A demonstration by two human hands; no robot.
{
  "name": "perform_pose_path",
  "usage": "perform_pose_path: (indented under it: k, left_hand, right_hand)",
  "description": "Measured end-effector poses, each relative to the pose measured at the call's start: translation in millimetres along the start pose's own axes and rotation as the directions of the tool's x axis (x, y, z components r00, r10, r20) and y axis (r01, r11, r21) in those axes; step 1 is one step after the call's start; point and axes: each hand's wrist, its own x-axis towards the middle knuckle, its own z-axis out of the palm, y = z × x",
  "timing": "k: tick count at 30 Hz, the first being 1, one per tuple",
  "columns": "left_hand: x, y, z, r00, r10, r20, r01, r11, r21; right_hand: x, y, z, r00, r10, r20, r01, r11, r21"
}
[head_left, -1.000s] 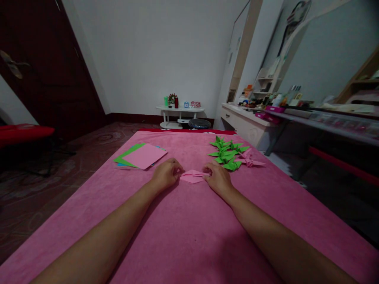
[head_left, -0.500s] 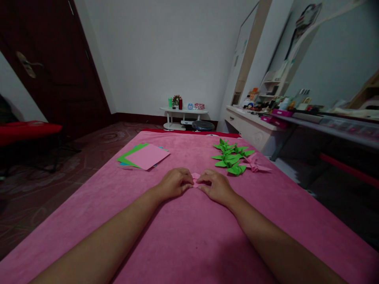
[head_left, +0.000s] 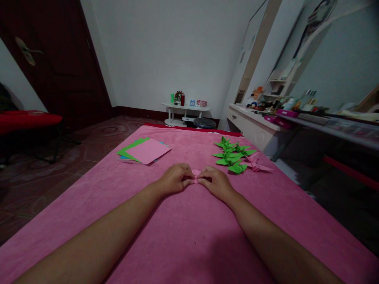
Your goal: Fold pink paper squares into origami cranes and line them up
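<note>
Between my two hands, low over the pink cloth (head_left: 189,221), is a small folded piece of pink paper (head_left: 196,172). My left hand (head_left: 177,178) pinches its left side between thumb and fingers. On the other side, my right hand (head_left: 215,182) pinches it in the same way. The fingertips nearly meet and cover most of the paper, so its exact folded shape is hidden. Beyond my right hand lie several green origami cranes (head_left: 229,156) in a cluster, with a pink origami crane (head_left: 256,162) at their right.
A stack of square paper sheets (head_left: 149,150), pink on top with green and blue below, lies at the far left of the cloth. Past the far edge stand a white side table (head_left: 186,106) and a round stool (head_left: 204,123). A cluttered dresser (head_left: 254,122) borders the right.
My fingertips have drawn closer together on the folded pink paper, and less of it shows. The whole view has shifted slightly; the cranes and sheets lie as before.
</note>
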Motion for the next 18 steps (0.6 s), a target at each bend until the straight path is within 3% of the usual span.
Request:
perform_pose_path:
  k: [5, 13, 18]
  left_hand:
    - [2.2, -0.2, -0.1, 1.0, -0.004, 0.007, 0.004, 1.0, 0.021]
    - [7.2, -1.4, 1.5, 0.987, -0.158, -0.024, 0.156, 0.984, -0.084]
    - [6.0, -2.7, 1.7, 0.995, -0.086, -0.054, 0.084, 0.996, -0.035]
  right_hand:
    - [1.4, 2.1, 2.5, 1.0, 0.024, -0.004, -0.024, 0.997, 0.077]
    - [5.6, 0.7, 3.7, 0.999, 0.005, -0.041, -0.006, 0.999, -0.039]
    - [4.9, 0.1, 4.8, 0.999, -0.004, -0.039, 0.002, 0.999, -0.051]
